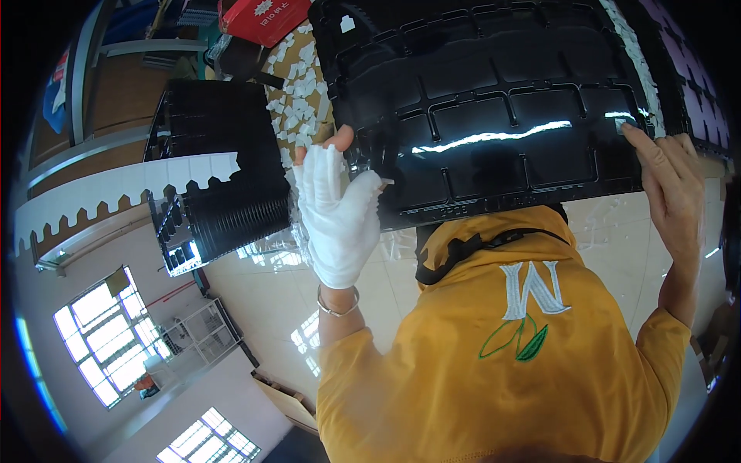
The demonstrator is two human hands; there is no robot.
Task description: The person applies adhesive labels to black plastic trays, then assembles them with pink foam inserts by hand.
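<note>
Black tray [478, 100] sat at one o'clock, and I had it flanked: gloved left grip [333, 216] loosely spread by its eight-o'clock corner, bare right grip [673, 174] laying a fingertip near its three, likely steadying so broad a piece. Whether the right pinched underneath, I couldn't tell! White scraps [299, 109] lay at eleven.

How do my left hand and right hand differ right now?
Covering: your left hand wears a white glove with some bare fingertips showing; your right hand is ungloved.
Wrist: the left hand has a bracelet below it; none shows below the right hand.
Place: the left hand is by the black tray's left end, the right hand at its right end.
Shared: both are at the tray.
</note>
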